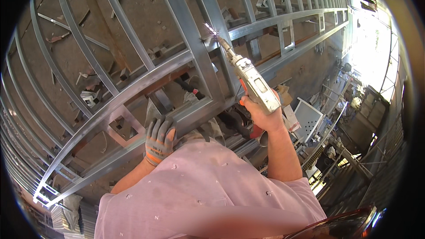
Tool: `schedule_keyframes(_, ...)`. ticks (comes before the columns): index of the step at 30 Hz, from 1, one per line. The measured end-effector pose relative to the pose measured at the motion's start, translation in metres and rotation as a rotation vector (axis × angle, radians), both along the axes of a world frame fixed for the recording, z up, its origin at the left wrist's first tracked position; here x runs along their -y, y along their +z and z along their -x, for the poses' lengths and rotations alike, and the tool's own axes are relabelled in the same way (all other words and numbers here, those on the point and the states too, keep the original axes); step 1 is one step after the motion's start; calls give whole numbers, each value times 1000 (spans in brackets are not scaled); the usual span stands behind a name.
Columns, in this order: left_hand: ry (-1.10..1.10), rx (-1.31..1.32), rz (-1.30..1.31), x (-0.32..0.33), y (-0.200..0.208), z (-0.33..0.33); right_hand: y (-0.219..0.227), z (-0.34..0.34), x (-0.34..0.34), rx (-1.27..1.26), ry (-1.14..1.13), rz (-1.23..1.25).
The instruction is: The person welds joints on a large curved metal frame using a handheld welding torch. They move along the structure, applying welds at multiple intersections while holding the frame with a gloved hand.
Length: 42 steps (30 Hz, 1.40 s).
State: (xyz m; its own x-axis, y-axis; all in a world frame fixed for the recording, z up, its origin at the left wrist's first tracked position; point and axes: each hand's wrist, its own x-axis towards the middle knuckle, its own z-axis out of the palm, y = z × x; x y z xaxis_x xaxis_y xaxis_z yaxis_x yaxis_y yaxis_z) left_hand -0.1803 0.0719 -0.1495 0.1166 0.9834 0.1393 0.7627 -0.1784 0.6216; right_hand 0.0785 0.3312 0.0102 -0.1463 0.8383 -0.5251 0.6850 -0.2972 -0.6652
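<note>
My bare right hand (264,113) grips a pale, scuffed welding gun (256,79) with an orange trigger area. The gun's copper-coloured nozzle points up and left at a wide upright tube of a shiny metal frame (204,57). A bright violet-white spark (210,30) burns at its tip, against the tube close to a crossbar joint. In a grey work glove with an orange cuff, my left hand (159,139) lies on the frame's near rail (195,117), fingers stretched out and holding nothing.
Long parallel bars (71,22) fan out on both sides of the frame. Metal offcuts (90,97) litter the dirty floor beyond and beneath it. To the right stand a white perforated panel (307,121) and cluttered racks. Dark glasses (341,225) intrude at the bottom edge.
</note>
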Motion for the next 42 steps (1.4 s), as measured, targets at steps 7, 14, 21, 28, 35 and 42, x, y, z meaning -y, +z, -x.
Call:
schedule_keyframes(7,-14,-8,29,5,2,1,3,-1,-6,-12,10,-3)
schedule_keyframes(14,-6,-1,31,2,4,0,5,-8,-13,8,79,-11)
schedule_keyframes(21,1,-5,16,-1,4,0,10,-5,-20,45,79,20)
schedule_keyframes(28,-2,-22,30,-1,5,1,12,-10,-22,38,66,74)
schedule_keyframes(35,-7,-26,-19,-1,-2,2,9,-18,-19,49,97,41)
schedule_keyframes(42,-21,-23,-11,-2,1,3,8,-20,-14,22,-7,90)
